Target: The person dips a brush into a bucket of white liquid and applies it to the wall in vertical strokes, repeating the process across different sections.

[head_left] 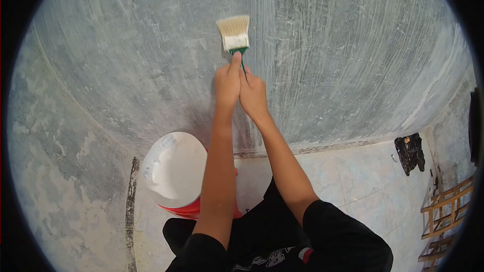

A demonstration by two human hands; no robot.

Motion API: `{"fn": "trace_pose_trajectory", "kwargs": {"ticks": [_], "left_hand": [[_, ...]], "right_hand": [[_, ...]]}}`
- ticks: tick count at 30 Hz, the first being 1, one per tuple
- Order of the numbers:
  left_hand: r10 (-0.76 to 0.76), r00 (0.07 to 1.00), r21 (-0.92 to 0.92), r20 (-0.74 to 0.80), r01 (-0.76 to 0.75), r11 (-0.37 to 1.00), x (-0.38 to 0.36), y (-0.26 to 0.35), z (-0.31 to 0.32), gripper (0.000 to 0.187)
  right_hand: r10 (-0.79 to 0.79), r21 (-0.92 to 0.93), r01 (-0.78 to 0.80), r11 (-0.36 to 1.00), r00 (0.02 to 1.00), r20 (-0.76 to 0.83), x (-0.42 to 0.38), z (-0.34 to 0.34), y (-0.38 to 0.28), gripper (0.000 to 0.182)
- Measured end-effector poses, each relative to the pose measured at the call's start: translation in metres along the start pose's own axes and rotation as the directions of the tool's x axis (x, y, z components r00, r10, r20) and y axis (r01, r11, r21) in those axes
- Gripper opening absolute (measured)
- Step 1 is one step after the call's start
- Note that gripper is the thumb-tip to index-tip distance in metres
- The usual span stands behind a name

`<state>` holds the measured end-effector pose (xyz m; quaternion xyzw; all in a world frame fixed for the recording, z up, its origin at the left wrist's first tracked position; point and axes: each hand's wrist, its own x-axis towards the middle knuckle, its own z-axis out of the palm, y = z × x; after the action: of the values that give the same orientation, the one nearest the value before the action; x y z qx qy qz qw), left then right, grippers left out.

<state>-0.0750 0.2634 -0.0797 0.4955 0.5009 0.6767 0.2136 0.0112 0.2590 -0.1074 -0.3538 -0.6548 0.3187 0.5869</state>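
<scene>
A wide paintbrush [235, 34] with pale bristles, a whitish metal band and a green handle is held up against the grey, streaked wall [322, 60]. My left hand [228, 83] grips the handle near the band, its thumb pointing toward the bristles. Close beside it on the right, my right hand [253, 93] is closed around the lower handle, touching my left hand. The bristles point up and fan out slightly. Below and left of my arms stands a red bucket [180, 212] with white liquid [181, 171] inside its white rim.
A crumpled black bag [410, 154] lies on the tiled floor [358, 181] at the right, by the wall's foot. A wooden rack [448, 209] is at the far right edge. Another mottled wall [65, 171] rises at the left.
</scene>
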Motion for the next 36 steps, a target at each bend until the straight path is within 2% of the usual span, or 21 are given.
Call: {"fn": "trace_pose_trajectory", "kwargs": {"ticks": [2, 4, 5, 7, 9, 12, 14, 16, 18, 19, 20, 22, 23, 25, 26, 28, 30, 34, 36], "left_hand": [[-0.040, 0.999, -0.013, -0.002, 0.040, 0.999, -0.018, -0.017, 0.004, 0.056], [-0.097, 0.995, -0.029, 0.002, 0.097, 0.995, -0.044, -0.044, 0.006, 0.055], [-0.147, 0.989, -0.014, -0.012, 0.147, 0.989, -0.052, -0.073, 0.008, 0.056], [-0.196, 0.980, 0.004, -0.023, 0.197, 0.980, -0.072, -0.103, 0.009, 0.056], [-0.319, 0.947, -0.024, 0.026, 0.319, 0.947, -0.097, -0.119, 0.006, 0.057], [-0.388, 0.922, 0.003, -0.016, 0.388, 0.922, -0.125, -0.152, 0.007, 0.059], [-0.425, 0.905, 0.021, 0.016, 0.425, 0.905, -0.145, -0.171, 0.004, 0.056], [-0.446, 0.894, 0.038, 0.043, 0.445, 0.895, -0.159, -0.167, 0.005, 0.053], [-0.446, 0.895, -0.275, 0.003, 0.430, 0.860, -0.173, -0.129, 0.011, 0.042], [-0.442, 0.897, -0.274, 0.001, 0.425, 0.863, -0.171, -0.113, 0.009, 0.042], [-0.329, 0.944, -0.193, 0.005, 0.324, 0.926, -0.170, -0.097, 0.008, 0.037], [-0.077, 0.997, 0.004, -0.009, 0.077, 0.997, -0.163, -0.058, 0.010, 0.031], [-0.079, 0.997, 0.003, -0.010, 0.079, 0.997, -0.153, -0.043, 0.011, 0.031], [-0.007, 1.000, 0.133, 0.005, 0.006, 0.991, -0.122, -0.016, 0.010, 0.031], [0.022, 0.999, 0.092, 0.023, -0.024, 0.996, -0.106, -0.001, 0.009, 0.033], [0.056, 0.998, 0.048, 0.039, -0.057, 0.997, -0.071, 0.011, 0.005, 0.036], [0.146, 0.985, -0.167, 0.092, -0.130, 0.977, -0.037, 0.014, 0.004, 0.040], [0.144, 0.982, -0.280, 0.126, -0.104, 0.954, 0.011, 0.023, 0.005, 0.042], [0.124, 0.982, -0.298, 0.140, -0.078, 0.951, 0.022, 0.013, 0.009, 0.042]], "right_hand": [[0.016, 0.042, -0.015, 0.999, 1.000, -0.027, -0.012, -0.001, 0.015, 0.045], [0.144, 0.063, -0.149, 0.987, 0.986, 0.084, -0.034, -0.008, 0.041, 0.048], [0.147, 0.060, -0.152, 0.987, 0.985, 0.086, -0.047, -0.008, 0.049, 0.048], [0.299, 0.085, -0.303, 0.949, 0.952, 0.060, -0.075, -0.008, 0.066, 0.048], [0.286, 0.070, -0.291, 0.954, 0.955, 0.080, -0.099, -0.006, 0.105, 0.047], [0.279, 0.044, -0.284, 0.958, 0.955, 0.097, -0.131, 0.000, 0.158, 0.046], [0.293, 0.031, -0.297, 0.954, 0.951, 0.095, -0.156, -0.004, 0.163, 0.045], [0.226, -0.052, -0.225, 0.973, 0.974, 0.003, -0.170, -0.010, 0.145, 0.042], [0.210, -0.105, -0.209, 0.972, 0.978, -0.003, -0.176, -0.021, 0.124, 0.038], [0.205, -0.165, -0.204, 0.965, 0.979, -0.011, -0.177, -0.025, 0.113, 0.033], [0.200, -0.163, -0.200, 0.966, 0.980, -0.012, -0.172, -0.025, 0.104, 0.033], [-0.006, -0.218, -0.011, 0.976, 0.997, -0.079, -0.156, -0.027, 0.085, 0.025], [-0.005, -0.219, -0.011, 0.976, 0.997, -0.077, -0.148, -0.027, 0.070, 0.025], [-0.189, -0.284, 0.153, 0.946, 0.977, -0.103, -0.121, -0.027, 0.036, 0.023], [-0.196, -0.283, 0.160, 0.945, 0.975, -0.103, -0.105, -0.027, 0.024, 0.023], [-0.147, -0.051, 0.141, 0.989, 0.977, -0.152, -0.073, -0.028, 0.005, 0.024], [-0.255, -0.032, 0.253, 0.967, 0.956, -0.144, -0.035, -0.026, -0.006, 0.026], [-0.254, 0.051, 0.265, 0.963, 0.955, -0.151, 0.013, -0.008, -0.017, 0.027], [-0.162, -0.022, 0.161, 0.987, 0.979, -0.120, 0.022, 0.001, -0.006, 0.027]]}}
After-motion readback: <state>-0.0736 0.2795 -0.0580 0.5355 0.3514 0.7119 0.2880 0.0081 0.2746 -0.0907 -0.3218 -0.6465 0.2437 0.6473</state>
